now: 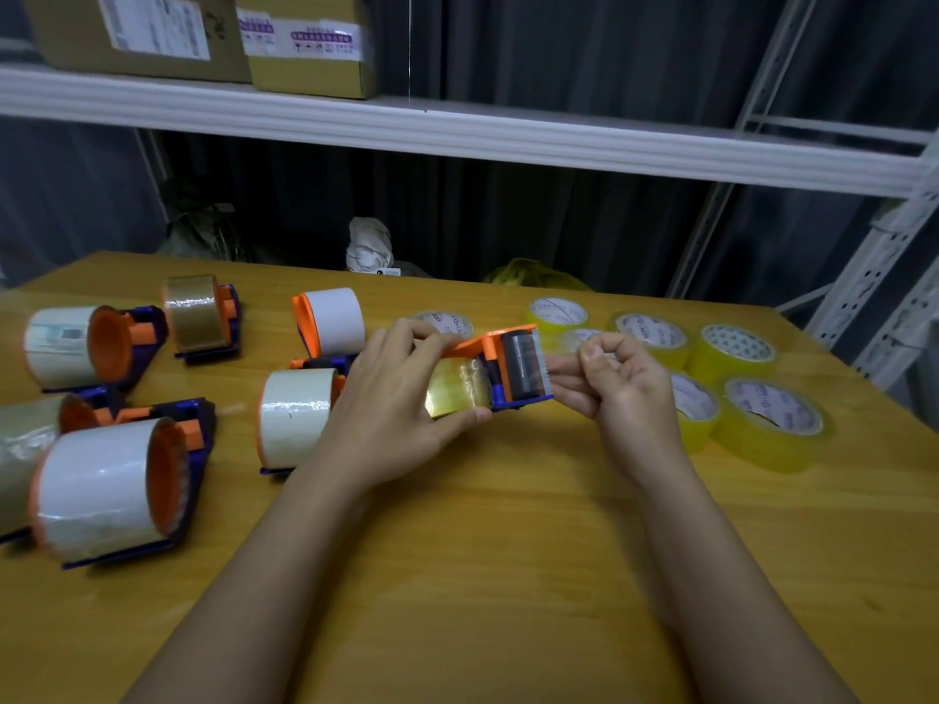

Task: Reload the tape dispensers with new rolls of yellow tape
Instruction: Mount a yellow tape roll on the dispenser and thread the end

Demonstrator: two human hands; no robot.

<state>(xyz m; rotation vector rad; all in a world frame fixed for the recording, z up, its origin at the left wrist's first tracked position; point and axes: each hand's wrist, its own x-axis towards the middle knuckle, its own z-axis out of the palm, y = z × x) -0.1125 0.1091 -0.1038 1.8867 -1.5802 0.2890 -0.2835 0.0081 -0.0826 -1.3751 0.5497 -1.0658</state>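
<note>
Your left hand (401, 398) grips the yellow tape roll (457, 391) in the orange and blue dispenser (508, 368), held above the wooden table (508, 551). Your right hand (615, 378) pinches the tape end by the roller.

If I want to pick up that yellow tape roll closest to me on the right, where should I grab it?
Come from above. The roll lies flat with its hole facing up, so probably pinch across its round outer sides, or hook fingers into the hole. Its near side is free; another roll crowds its left.
</note>
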